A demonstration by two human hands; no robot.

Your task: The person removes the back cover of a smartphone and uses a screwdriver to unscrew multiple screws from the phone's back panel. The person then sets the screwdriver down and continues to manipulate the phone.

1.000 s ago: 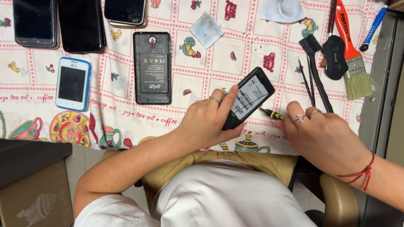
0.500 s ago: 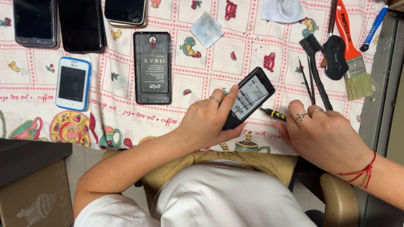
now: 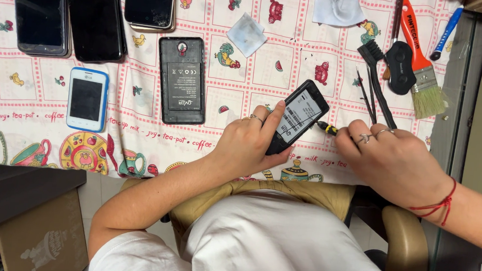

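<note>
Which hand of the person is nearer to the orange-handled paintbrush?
The right hand. It rests below and to the left of the orange-handled paintbrush, holding a small screwdriver. The left hand is farther left, gripping the black phone.

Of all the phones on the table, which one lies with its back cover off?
The black phone in the middle of the cloth, right of the small white phone. Its inner back and battery show; the other flat-lying phones show their screens.

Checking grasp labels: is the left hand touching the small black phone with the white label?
Touching. The head view shows the left hand wrapped around the lower end of the small black phone, with a finger lying along its edge.
</note>
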